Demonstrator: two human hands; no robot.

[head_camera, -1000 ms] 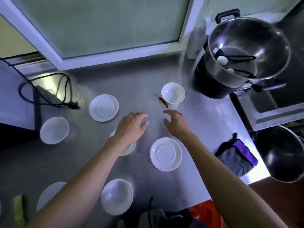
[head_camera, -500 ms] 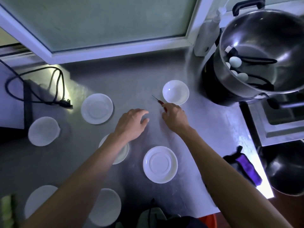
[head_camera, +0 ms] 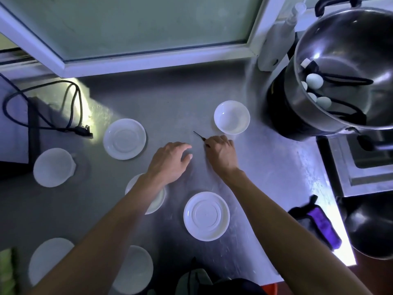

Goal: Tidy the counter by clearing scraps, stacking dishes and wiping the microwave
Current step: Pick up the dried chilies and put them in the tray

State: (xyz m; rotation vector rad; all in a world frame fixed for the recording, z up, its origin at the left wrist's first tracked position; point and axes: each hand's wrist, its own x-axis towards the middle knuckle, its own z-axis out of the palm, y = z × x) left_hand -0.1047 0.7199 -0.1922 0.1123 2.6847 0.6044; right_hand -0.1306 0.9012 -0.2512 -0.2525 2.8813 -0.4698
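Observation:
My right hand (head_camera: 221, 154) is closed over a small red chili (head_camera: 200, 136) on the steel counter (head_camera: 170, 107); only its dark stem sticks out past my fingers. Just beyond it stands a small white bowl (head_camera: 231, 117). My left hand (head_camera: 170, 160) hovers beside the right one, fingers loosely apart, holding nothing. Several white saucers and bowls lie scattered around: a saucer (head_camera: 124, 139) at left, a saucer (head_camera: 206, 216) below my right wrist, one saucer (head_camera: 158, 196) partly under my left forearm, a bowl (head_camera: 53, 167) far left.
A large steel pot (head_camera: 348, 67) with eggs and a black cord sits at the right, a white bottle (head_camera: 276, 47) behind it. A black power cable (head_camera: 42, 107) lies at the left. A purple-grey cloth (head_camera: 319, 222) rests at the counter's right edge. More white dishes (head_camera: 136, 269) sit near the front.
My right hand moved forward onto the chili and closed on it. My left hand stayed beside it. The camera shifted closer and rightward.

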